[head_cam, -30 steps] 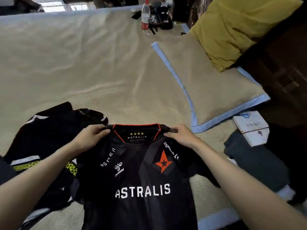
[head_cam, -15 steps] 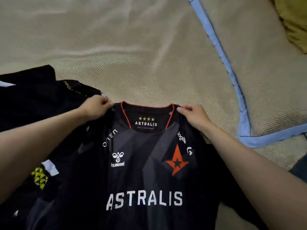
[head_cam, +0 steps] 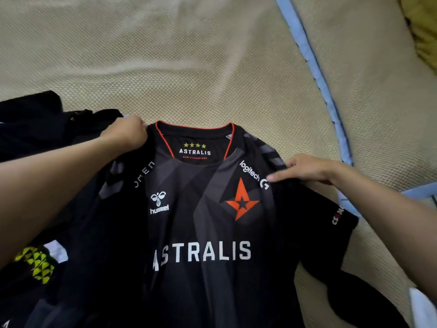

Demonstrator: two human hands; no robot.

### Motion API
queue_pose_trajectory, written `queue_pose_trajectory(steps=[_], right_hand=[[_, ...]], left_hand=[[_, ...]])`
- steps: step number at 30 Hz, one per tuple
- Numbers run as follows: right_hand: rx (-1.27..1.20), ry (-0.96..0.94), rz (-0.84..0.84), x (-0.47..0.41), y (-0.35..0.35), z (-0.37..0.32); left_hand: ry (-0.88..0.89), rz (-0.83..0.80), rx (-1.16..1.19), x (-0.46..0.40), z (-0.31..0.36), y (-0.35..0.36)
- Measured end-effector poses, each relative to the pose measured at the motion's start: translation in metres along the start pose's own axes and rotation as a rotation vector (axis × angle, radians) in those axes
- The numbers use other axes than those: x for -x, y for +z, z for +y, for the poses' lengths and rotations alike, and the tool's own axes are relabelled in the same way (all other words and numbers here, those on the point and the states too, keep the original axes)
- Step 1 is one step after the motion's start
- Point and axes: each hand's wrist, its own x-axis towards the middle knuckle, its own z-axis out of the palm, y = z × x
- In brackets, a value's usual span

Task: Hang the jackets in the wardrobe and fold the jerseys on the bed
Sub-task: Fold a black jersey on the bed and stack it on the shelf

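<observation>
Clearly we have the black jersey [head_cam: 203, 223] lying face up on the bed [head_cam: 189, 67], collar away from us, so that we can square it before any fold. Our left hand [head_cam: 127, 134] pinches the shoulder seam beside the collar, likely to pin that side in place. Our right hand [head_cam: 305, 170] lies on the other shoulder with fingers stretched flat, pressing the cloth outward to smooth the sleeve. To the left a heap of dark clothes [head_cam: 35, 129] sits partly under the jersey, which could snag it when we fold.
</observation>
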Motion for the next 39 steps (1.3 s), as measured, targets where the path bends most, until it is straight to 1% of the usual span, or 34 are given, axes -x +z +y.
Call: queue_pose_trajectory(steps=[1, 2, 3, 5, 6, 7, 8, 10, 12, 14, 17, 19, 23, 25, 27, 28, 30, 32, 34, 36, 38, 39], right_hand=[[0.041, 0.043, -0.056, 0.014, -0.006, 0.015], [0.038, 0.079, -0.087, 0.024, -0.010, 0.031], [0.016, 0.111, -0.087, 0.033, -0.011, 0.045], [-0.004, 0.145, -0.049, 0.045, -0.007, 0.066], [-0.014, 0.147, -0.010, 0.049, -0.005, 0.075], [-0.027, 0.141, 0.047, 0.050, -0.003, 0.082], [-0.040, 0.129, 0.118, 0.050, -0.001, 0.089], [-0.097, 0.079, 0.250, 0.051, 0.005, 0.099], [-0.203, 0.038, 0.356, 0.052, 0.008, 0.111], [-0.192, 0.033, 0.454, 0.054, 0.006, 0.128], [-0.064, 0.050, 0.609, 0.056, 0.004, 0.154], [-0.020, 0.040, 0.730, 0.059, 0.011, 0.159], [0.043, 0.079, 1.014, 0.058, 0.025, 0.144], [0.035, 0.126, 1.098, 0.059, 0.020, 0.136], [0.081, 0.162, 1.075, 0.060, 0.014, 0.131], [0.146, 0.171, 1.043, 0.060, 0.013, 0.127], [0.359, 0.185, 1.015, 0.062, 0.016, 0.117], [0.565, 0.150, 1.062, 0.060, 0.020, 0.105], [0.674, 0.079, 1.082, 0.056, 0.028, 0.084], [0.720, -0.050, 1.017, 0.051, 0.040, 0.053], [0.677, -0.171, 0.882, 0.043, 0.062, 0.014], [0.621, -0.225, 0.794, 0.040, 0.075, -0.007]], left_hand=[[-0.020, -0.007, -0.052, 0.001, 0.006, -0.003], [-0.022, 0.026, -0.121, 0.006, 0.015, -0.006], [0.022, 0.118, -0.189, 0.011, 0.026, -0.005], [0.249, 0.324, -0.267, 0.027, 0.057, 0.004], [0.381, 0.334, -0.260, 0.036, 0.077, 0.011], [0.473, 0.277, -0.218, 0.043, 0.097, 0.019], [0.498, 0.194, -0.162, 0.049, 0.118, 0.027], [0.421, 0.085, -0.042, 0.053, 0.151, 0.041], [0.320, 0.031, 0.161, 0.048, 0.170, 0.046], [0.247, -0.008, 0.323, 0.042, 0.178, 0.047], [0.178, 0.036, 0.427, 0.037, 0.179, 0.047], [0.181, 0.070, 0.458, 0.037, 0.178, 0.052], [0.158, 0.109, 0.530, 0.041, 0.176, 0.056], [0.142, 0.116, 0.542, 0.043, 0.174, 0.056], [0.154, 0.102, 0.541, 0.045, 0.170, 0.054], [0.163, 0.086, 0.559, 0.045, 0.165, 0.052], [0.182, 0.086, 0.553, 0.047, 0.147, 0.043], [0.198, 0.139, 0.432, 0.051, 0.116, 0.029], [0.193, 0.193, 0.324, 0.056, 0.076, 0.012], [0.155, 0.246, 0.285, 0.064, 0.034, -0.005], [0.115, 0.257, 0.258, 0.075, -0.007, -0.017], [0.093, 0.234, 0.233, 0.081, -0.026, -0.021]])
